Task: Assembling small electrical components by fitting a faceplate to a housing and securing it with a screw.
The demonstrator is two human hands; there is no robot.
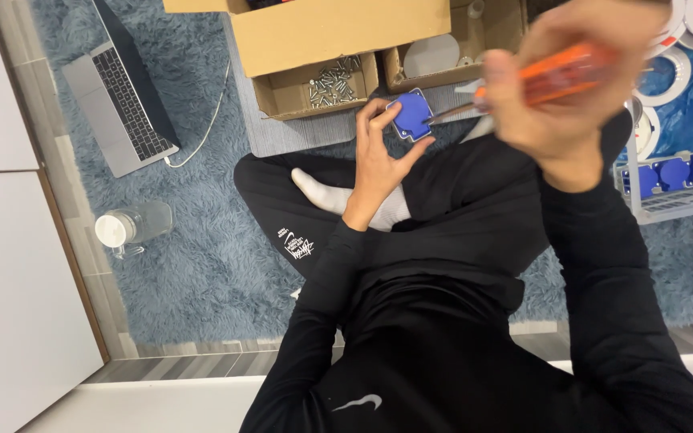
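I sit cross-legged on a blue shaggy rug. My left hand [378,156] grips a small blue square socket part [412,115] by its edges, above my white sock. My right hand [567,84], blurred and close to the camera, is closed around the orange handle of a screwdriver [559,74]. Its metal shaft points left, and the tip touches the blue part's right side.
A small cardboard box of metal screws [330,80] lies just beyond my left hand, beside other cardboard boxes [443,56]. An open laptop [118,100] and a clear jar [126,227] rest at the left. At the right, a rack holds more blue parts [671,172], with white rings [671,76] behind.
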